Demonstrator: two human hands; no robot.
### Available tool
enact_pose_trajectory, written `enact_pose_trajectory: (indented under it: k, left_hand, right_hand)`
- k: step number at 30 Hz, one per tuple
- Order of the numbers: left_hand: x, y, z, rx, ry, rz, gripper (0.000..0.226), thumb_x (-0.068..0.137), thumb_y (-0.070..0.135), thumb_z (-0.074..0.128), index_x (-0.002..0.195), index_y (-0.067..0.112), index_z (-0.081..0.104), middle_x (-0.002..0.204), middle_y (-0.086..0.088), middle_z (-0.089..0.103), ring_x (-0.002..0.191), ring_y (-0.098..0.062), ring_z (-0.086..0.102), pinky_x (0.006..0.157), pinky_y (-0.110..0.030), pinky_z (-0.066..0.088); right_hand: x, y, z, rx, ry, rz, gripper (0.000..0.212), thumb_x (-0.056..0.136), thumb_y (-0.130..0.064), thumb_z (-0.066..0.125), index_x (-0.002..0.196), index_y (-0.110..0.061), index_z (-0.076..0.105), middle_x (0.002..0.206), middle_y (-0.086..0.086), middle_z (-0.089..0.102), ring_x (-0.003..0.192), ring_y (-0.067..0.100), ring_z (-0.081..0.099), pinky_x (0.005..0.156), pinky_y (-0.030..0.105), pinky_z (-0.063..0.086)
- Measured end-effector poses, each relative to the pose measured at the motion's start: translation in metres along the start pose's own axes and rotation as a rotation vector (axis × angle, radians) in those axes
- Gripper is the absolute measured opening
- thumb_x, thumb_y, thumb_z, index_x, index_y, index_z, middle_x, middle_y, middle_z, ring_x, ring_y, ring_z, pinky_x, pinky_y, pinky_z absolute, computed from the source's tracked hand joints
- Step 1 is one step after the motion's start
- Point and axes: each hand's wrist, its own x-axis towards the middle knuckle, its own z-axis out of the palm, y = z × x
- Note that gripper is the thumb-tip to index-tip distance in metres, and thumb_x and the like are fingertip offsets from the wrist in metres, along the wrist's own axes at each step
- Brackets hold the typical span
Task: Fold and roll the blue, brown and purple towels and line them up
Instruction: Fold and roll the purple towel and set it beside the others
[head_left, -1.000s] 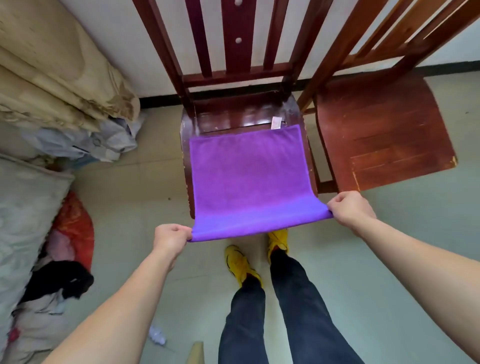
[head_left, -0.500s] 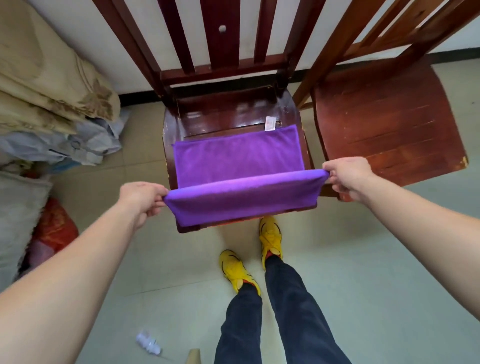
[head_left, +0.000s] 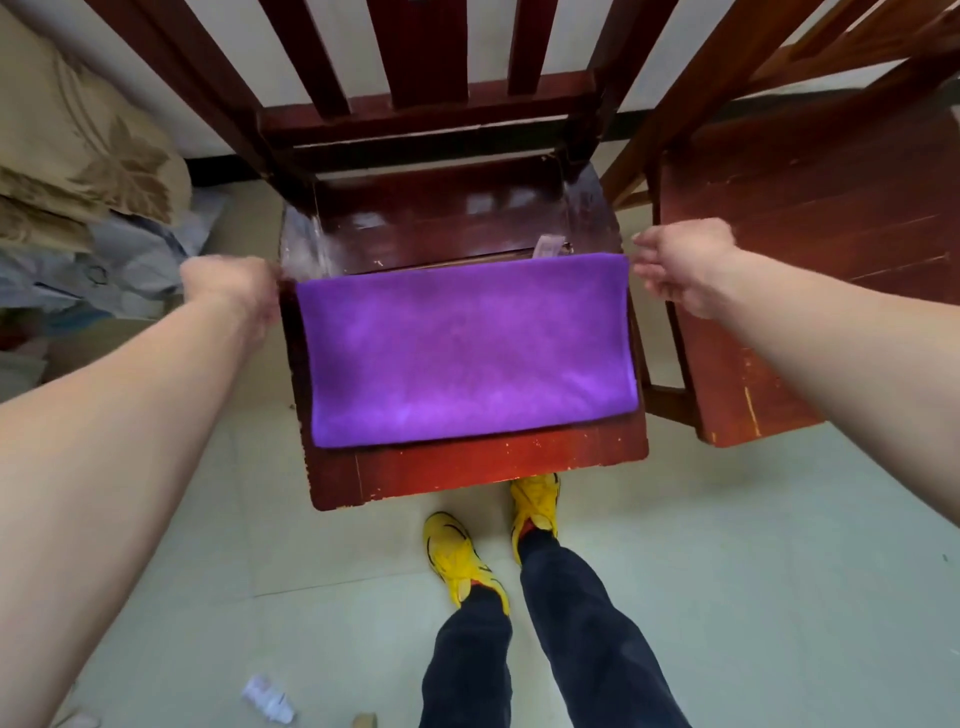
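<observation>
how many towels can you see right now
1: the purple towel, folded flat on the near wooden chair seat, between both hands. No blue or brown towel shows; they may lie out of frame.

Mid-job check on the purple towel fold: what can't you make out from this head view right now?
- Left hand: motion-blurred; whether it pinches the purple towel corner is unclear.
- Right hand: fingers look spread beside the far right corner; contact unclear.
- White tag at the towel's far edge: too small to read.
- Blue and brown towels: not in this view.
- Second chair: cut off by the right edge.
</observation>
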Motion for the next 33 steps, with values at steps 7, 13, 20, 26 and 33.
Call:
enact_pose_trajectory:
  k: [7,13,20,26,33]
  left_hand:
    - [-0.040,-0.041,0.044,0.588,-0.080,0.600,0.017,0.079,0.011,0.066,0.095,0.016,0.067,0.068,-0.006,0.063,0.077,-0.028,0.064,0.074,-0.032,0.046]
    - [-0.035,-0.063,0.031,0.647,-0.006,0.509,0.023,0.078,0.011,0.065,0.100,0.017,0.059,0.073,-0.004,0.062,0.085,-0.031,0.062,0.077,-0.036,0.046]
    - [-0.097,-0.115,0.051,0.598,-0.250,0.526,0.010,0.079,0.012,0.067,0.084,0.018,0.061,0.063,0.003,0.059,0.069,-0.023,0.060,0.068,-0.034,0.048]
    - [-0.094,-0.140,0.044,0.616,-0.180,0.373,0.011,0.079,0.013,0.066,0.079,0.019,0.056,0.062,0.001,0.058,0.077,-0.030,0.062,0.070,-0.035,0.049]
    - [-0.097,-0.098,0.064,1.024,-0.085,0.980,0.056,0.075,0.028,0.073,0.126,0.021,0.053,0.130,-0.010,0.046,0.118,-0.033,0.043,0.088,-0.044,0.042]
  right_hand:
    - [-0.025,0.033,0.034,-0.316,-0.190,-0.409,0.011,0.083,-0.012,0.066,0.080,-0.023,0.067,0.068,-0.005,0.064,0.058,0.007,0.058,0.051,0.019,0.045]
    - [-0.004,0.043,0.014,-0.261,-0.056,-0.174,0.011,0.083,-0.009,0.065,0.079,-0.019,0.064,0.087,0.011,0.070,0.066,0.017,0.062,0.061,0.027,0.051]
    - [-0.053,0.088,0.029,-0.268,-0.246,-0.236,0.011,0.082,-0.013,0.067,0.073,-0.019,0.068,0.068,-0.002,0.068,0.063,0.015,0.066,0.058,0.024,0.048]
    - [-0.049,0.142,-0.014,-0.313,-0.037,0.005,0.016,0.075,-0.024,0.069,0.062,-0.016,0.070,0.060,-0.002,0.070,0.068,0.023,0.070,0.062,0.028,0.049]
    - [-0.034,0.102,0.005,-0.529,0.141,-0.191,0.053,0.069,-0.063,0.072,0.100,-0.021,0.064,0.088,-0.005,0.061,0.080,0.021,0.057,0.069,0.029,0.044]
